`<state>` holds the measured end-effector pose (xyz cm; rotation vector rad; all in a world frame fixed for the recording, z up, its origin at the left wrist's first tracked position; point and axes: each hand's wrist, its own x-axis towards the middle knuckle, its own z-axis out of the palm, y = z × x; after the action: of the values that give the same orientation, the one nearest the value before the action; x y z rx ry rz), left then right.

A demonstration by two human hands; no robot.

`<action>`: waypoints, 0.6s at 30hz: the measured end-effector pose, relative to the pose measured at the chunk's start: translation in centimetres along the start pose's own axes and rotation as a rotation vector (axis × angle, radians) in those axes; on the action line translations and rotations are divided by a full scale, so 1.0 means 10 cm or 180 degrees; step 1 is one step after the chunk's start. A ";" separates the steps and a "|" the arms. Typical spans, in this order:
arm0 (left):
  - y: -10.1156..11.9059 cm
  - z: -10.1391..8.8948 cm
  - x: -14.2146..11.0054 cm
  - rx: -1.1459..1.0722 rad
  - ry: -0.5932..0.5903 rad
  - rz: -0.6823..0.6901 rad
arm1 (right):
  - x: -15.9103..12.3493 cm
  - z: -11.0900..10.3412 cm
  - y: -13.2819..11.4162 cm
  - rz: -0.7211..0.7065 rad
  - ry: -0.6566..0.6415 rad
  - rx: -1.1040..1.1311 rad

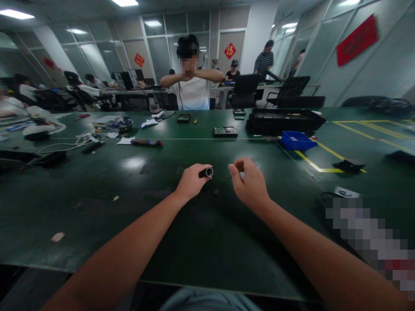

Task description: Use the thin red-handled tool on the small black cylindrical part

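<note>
My left hand is closed round a short dark tube, held above the green table. The tube's round open end has a shiny metal rim and points toward my right hand. To the right, a small gap apart from the tube, is my right hand, with its fingers curled in toward the thumb. A small pale spot shows between these fingers, too small to name. On the table between and below the hands lies a small dark bit.
Beyond my hands on the green table lie a hard drive, a dark cylindrical tool, a blue bin and a long black tray. White cables lie at the left. A person is across the table.
</note>
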<state>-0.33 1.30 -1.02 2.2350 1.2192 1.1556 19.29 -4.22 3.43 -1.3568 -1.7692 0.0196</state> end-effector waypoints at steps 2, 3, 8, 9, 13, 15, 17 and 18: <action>-0.01 0.00 0.00 0.0002 0.0029 -0.0078 | 0.00 0.01 0.01 -0.0113 -0.0195 -0.0099; -0.02 0.01 0.00 0.0007 0.0036 -0.0109 | 0.00 0.01 0.01 -0.0121 -0.0376 -0.0172; -0.07 0.04 0.00 -0.0032 0.0055 -0.0165 | -0.02 0.08 0.06 0.0217 -0.1429 -0.0734; -0.07 0.04 0.00 -0.0048 0.0050 -0.0163 | -0.03 0.11 0.08 0.0274 -0.1540 -0.0795; -0.07 0.05 0.00 -0.0065 0.0024 -0.0170 | -0.06 0.24 0.13 0.0035 -0.1665 -0.0720; -0.07 0.05 0.00 -0.0056 0.0018 -0.0179 | -0.07 0.28 0.13 -0.0138 -0.1770 -0.0598; -0.06 0.05 0.00 -0.0063 0.0015 -0.0174 | -0.07 0.28 0.12 -0.0246 -0.1903 -0.0487; -0.06 0.05 0.00 -0.0074 0.0013 -0.0169 | -0.07 0.27 0.12 -0.0307 -0.1958 -0.0440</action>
<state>-0.26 1.68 -1.68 2.1711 1.2526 1.1491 18.46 -2.98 0.76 -1.4596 -2.3809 0.2946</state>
